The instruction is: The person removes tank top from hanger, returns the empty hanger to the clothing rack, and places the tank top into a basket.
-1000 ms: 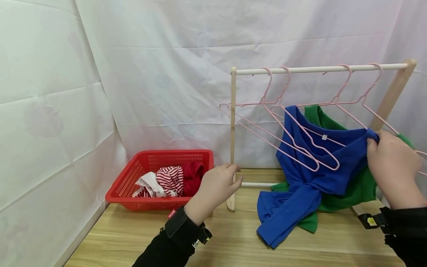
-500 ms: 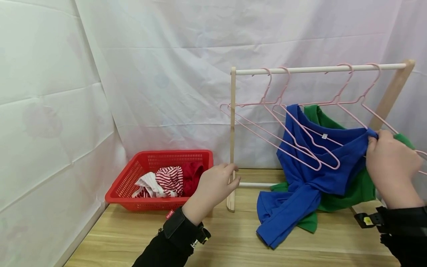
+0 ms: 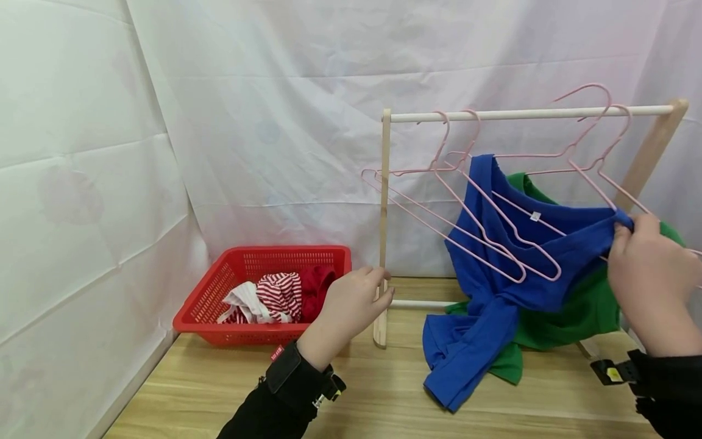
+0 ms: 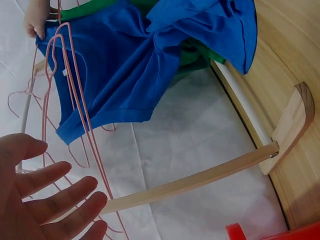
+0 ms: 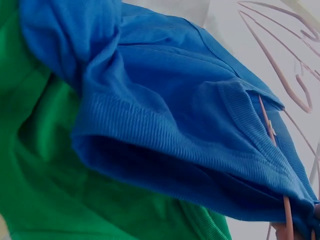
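My right hand [image 3: 652,262] pinches the shoulder of a blue top [image 3: 534,292], at the end of the pink hanger [image 3: 610,97] that runs through its neck. This hanger's hook stands above the rail [image 3: 521,114]. In the right wrist view the blue top [image 5: 150,110] fills the middle, and only fingertips show at the lower right corner. A green garment [image 3: 592,311] on another hanger is behind it, partly hidden. My left hand [image 3: 351,305] is held near the rack's left post [image 3: 384,213], holding nothing. Its fingers are spread in the left wrist view.
Two bare pink hangers [image 3: 474,131] hang on the left of the rail, in front of the blue top. A red basket [image 3: 192,314] at left holds a striped garment [image 3: 280,296] and a dark red one [image 3: 317,292]. White cloth [image 3: 274,152] closes off the back.
My right hand has shifted slightly right with the blue top, and its hanger's hook has risen from the rail to above it. The left hand has barely moved.
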Action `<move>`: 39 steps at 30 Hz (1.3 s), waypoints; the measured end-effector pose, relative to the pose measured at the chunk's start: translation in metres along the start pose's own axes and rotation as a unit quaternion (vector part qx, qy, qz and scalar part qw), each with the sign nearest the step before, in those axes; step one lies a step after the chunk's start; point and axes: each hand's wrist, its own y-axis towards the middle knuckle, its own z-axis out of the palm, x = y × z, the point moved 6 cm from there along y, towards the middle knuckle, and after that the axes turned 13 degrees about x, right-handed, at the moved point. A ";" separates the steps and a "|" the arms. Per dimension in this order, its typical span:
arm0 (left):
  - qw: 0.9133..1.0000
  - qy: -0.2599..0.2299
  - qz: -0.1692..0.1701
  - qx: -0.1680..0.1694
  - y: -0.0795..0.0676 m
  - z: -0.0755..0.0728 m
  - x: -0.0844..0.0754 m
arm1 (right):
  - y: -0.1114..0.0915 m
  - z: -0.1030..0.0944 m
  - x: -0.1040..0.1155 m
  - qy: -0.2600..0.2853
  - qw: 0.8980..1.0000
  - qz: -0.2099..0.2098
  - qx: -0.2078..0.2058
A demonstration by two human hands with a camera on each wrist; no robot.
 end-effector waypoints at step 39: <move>1.000 -0.024 -0.015 0.000 -0.018 0.013 0.021 | -0.027 0.052 -0.041 0.091 0.982 -0.101 0.131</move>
